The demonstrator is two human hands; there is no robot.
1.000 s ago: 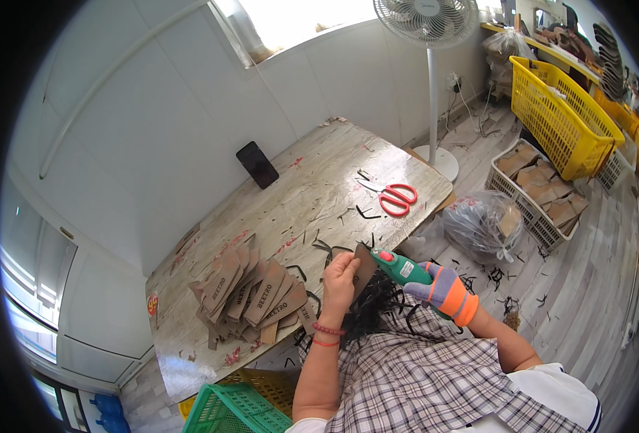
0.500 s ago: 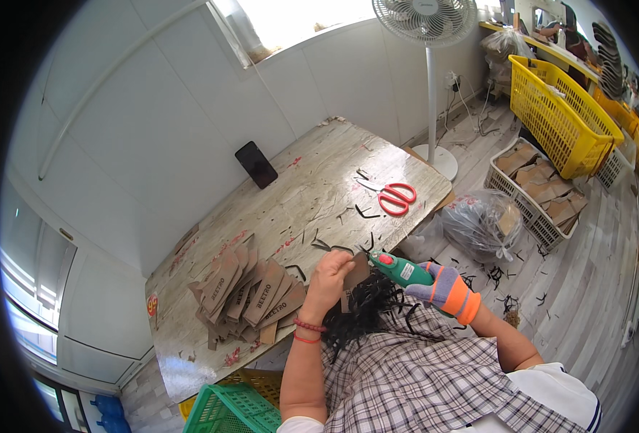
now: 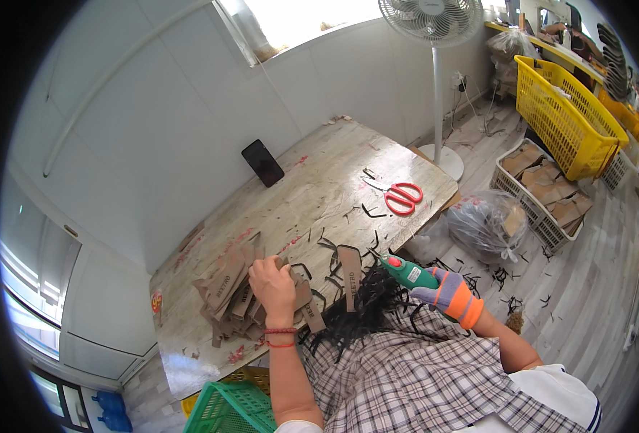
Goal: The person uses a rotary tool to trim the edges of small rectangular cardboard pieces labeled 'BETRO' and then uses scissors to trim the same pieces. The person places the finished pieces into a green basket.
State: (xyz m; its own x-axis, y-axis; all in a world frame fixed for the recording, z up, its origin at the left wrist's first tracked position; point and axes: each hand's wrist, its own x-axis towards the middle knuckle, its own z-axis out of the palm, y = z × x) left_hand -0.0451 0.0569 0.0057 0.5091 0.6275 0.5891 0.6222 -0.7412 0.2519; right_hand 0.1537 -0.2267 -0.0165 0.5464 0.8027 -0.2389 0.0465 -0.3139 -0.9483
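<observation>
At the left, over a green basket [image 3: 236, 405], we see a loose pile of brown pieces [image 3: 222, 286] heaped on the table [image 3: 312, 177]. It sits close to the front edge, so a careless tug could send some sliding off, perhaps into the basket. Our left hand [image 3: 271, 285] is on the pile, fingers bent down onto it; whether they pinch a piece we cannot tell (the hand itself hides the tips). If two pieces cling together, we might lift both.

Further right, a single brown piece [image 3: 350, 274] lies at the table's edge, its lower end among black strips [image 3: 366, 302]; a nudge or a snagged strip could drag it down. Beyond, red-handled scissors [image 3: 389, 190] lie flat, well apart from both hands. Our gloved right hand [image 3: 448, 292] has its fingers wrapped round a green handheld tool [image 3: 405, 273], tip toward that single piece. Bare left fingers brought too near that tip could be nicked, having no glove.
</observation>
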